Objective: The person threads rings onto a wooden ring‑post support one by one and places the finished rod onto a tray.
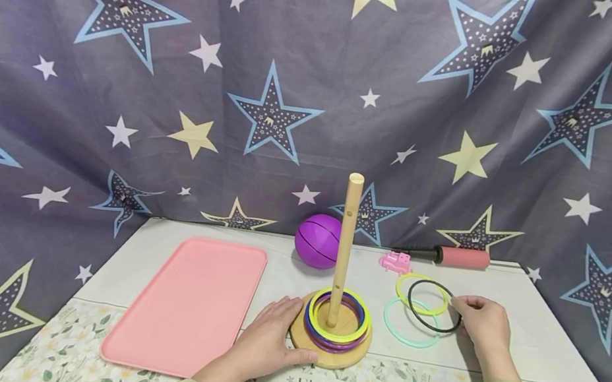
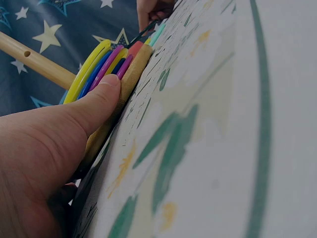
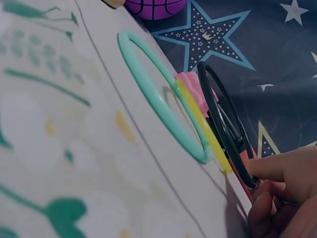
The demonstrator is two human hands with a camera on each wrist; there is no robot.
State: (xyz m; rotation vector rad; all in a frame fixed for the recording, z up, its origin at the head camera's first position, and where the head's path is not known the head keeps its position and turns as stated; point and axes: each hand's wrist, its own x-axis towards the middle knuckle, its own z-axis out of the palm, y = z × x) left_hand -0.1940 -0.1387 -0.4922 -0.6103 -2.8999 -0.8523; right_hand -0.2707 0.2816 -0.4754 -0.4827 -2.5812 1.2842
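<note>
The left hand (image 1: 268,340) is resting against the near-left rim of the wooden base (image 1: 328,345), thumb pressing its edge, apparently steadying the peg (image 1: 345,248) and its stacked rings (image 1: 337,319). The right hand (image 1: 482,322) is pinching the black ring (image 1: 434,306), tilting it up off the desk (image 1: 529,340), its grip grasping the right edge; this ring is overlapping the yellow ring (image 1: 422,293) and green ring (image 1: 410,324) lying right of the base.

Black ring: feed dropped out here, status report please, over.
Right hand pinches black ring, tilted up off table. Left hand rests on peg base. Peg top clear.
</note>
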